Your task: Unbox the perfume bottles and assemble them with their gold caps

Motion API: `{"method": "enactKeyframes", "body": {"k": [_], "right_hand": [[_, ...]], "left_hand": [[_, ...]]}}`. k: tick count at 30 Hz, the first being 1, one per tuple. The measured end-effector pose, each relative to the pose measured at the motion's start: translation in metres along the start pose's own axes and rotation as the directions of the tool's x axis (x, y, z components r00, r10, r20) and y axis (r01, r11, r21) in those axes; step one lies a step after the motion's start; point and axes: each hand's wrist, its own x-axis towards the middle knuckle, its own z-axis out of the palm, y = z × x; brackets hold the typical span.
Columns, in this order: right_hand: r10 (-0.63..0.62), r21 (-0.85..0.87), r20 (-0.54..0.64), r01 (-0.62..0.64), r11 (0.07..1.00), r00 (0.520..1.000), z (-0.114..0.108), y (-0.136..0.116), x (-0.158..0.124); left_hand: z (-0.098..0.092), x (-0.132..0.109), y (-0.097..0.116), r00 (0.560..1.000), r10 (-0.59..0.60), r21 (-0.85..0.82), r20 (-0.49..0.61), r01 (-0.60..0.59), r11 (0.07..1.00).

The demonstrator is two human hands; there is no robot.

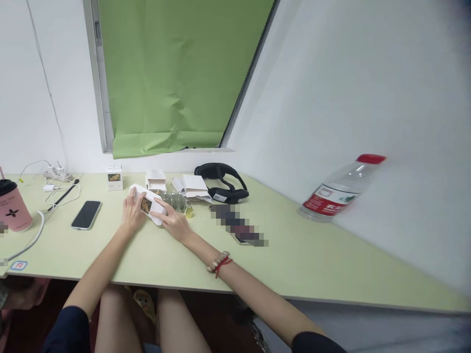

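Between my two hands is a small white cardboard box [147, 205] with a dark and gold picture on its face, tilted above the table. My left hand [133, 208] grips its left end, fingers closed around the edge. On the other end, my right hand [172, 218] pinches the box near its right side. Just behind it lie several small clear glass-like items [174, 200], partly hidden by the box and my right hand. A small yellow piece [189, 212] sits beside them.
Behind stand a closed white box [115, 179], an open white box [156, 179] and an unfolded white carton [193, 187]. A black headset [224, 184] is beyond. A phone [87, 214] and pink cup [16, 208] are left; a water bottle [333, 196] is right.
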Motion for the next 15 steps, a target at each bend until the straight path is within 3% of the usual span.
{"method": "enactKeyframes", "body": {"k": [4, 8, 12, 15], "right_hand": [[-0.026, 0.006, -0.007, 0.026, 1.0, 1.0, -0.004, 0.003, 0.01], [-0.051, -0.014, -0.019, 0.05, 0.999, 0.999, -0.015, 0.013, 0.037], [-0.076, 0.002, -0.054, 0.076, 0.997, 0.996, -0.032, 0.027, 0.079], [0.027, -0.018, -0.153, -0.03, 0.999, 0.988, -0.04, 0.036, 0.111]], "left_hand": [[0.004, -0.001, -0.004, 0.991, -0.053, -0.03, -0.121, 0.05, 0.998], [0.002, 0.001, -0.006, 0.955, -0.157, -0.085, -0.251, 0.14, 0.986], [0.001, 0.004, -0.007, 0.954, -0.215, -0.096, -0.207, 0.199, 0.975], [0.002, 0.005, -0.006, 0.965, -0.226, -0.088, -0.131, 0.215, 0.973]]}}
